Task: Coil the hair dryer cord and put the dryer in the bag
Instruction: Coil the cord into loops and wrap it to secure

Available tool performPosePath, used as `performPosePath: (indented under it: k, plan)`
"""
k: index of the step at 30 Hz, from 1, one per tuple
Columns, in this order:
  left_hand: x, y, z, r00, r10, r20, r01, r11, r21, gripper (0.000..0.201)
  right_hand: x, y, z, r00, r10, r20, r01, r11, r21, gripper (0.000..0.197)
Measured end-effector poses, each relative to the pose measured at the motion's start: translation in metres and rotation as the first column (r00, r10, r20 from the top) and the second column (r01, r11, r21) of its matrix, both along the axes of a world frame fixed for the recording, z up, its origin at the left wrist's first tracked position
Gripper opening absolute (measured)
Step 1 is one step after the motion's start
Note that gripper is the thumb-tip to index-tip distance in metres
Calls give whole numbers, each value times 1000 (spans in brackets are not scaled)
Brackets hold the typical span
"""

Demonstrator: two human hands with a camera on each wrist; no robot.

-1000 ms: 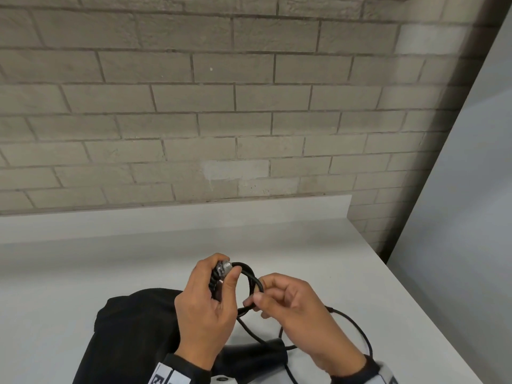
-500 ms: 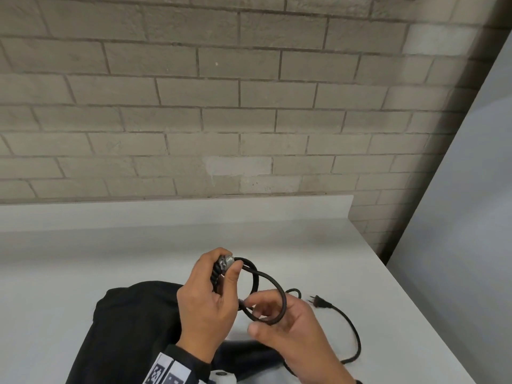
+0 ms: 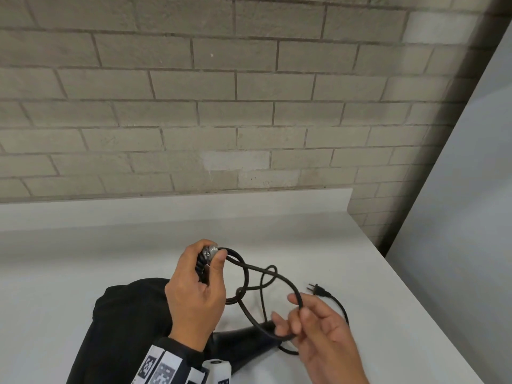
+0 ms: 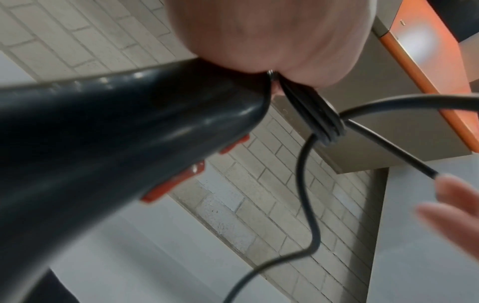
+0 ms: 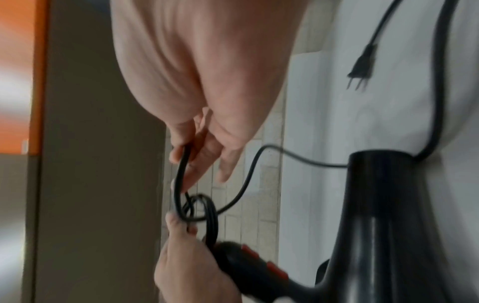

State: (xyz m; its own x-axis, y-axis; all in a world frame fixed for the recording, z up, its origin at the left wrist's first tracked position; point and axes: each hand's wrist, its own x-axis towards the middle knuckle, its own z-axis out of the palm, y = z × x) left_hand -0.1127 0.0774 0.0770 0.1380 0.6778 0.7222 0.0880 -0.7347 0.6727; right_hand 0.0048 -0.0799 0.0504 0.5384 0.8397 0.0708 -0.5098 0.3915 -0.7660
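Note:
My left hand (image 3: 206,268) grips the end of the black hair dryer's handle (image 4: 108,143), with a few turns of cord pressed under the thumb. The handle carries red buttons (image 4: 178,182). My right hand (image 3: 297,317) pinches the black cord (image 3: 288,285) between thumb and fingers, holding a wide loop out to the right. The dryer's barrel (image 5: 404,225) hangs low between my wrists. The plug (image 3: 318,290) lies on the white counter (image 3: 374,273), with slack cord curving behind my right hand. The black bag (image 3: 124,322) lies under my left forearm.
A brick wall (image 3: 221,106) rises behind the counter's low backsplash. The counter ends at its right edge (image 3: 432,314), beside a grey panel (image 3: 471,217). The counter stretches bare to the left of the bag and behind my hands.
My right hand has moved right and down, drawing the cord into a wider loop. The left hand has kept its grip and stayed almost in place.

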Motion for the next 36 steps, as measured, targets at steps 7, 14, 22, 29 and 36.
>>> performPosePath:
  k: [7,14,22,29,36]
  plan:
    - [0,-8,-3,999,-41,16,41,999,-31,21,29,-21,18,998,-34,-62,28,996,-84,76]
    - [-4,0,-3,1000,-19,15,20,998,-58,19,47,-23,38,883,315,349,-125,873,-472,39]
    - [0,-8,-3,997,-77,0,77,996,-35,16,78,-13,35,444,-76,893,593,772,-229,21]
    - [2,-8,-2,999,-35,-29,34,999,-14,16,-7,20,-3,32,-539,842,669,637,383,9]
    - [1,-11,1,999,-15,-33,14,999,-33,10,-33,47,-18,28,-434,901,452,809,375,16]
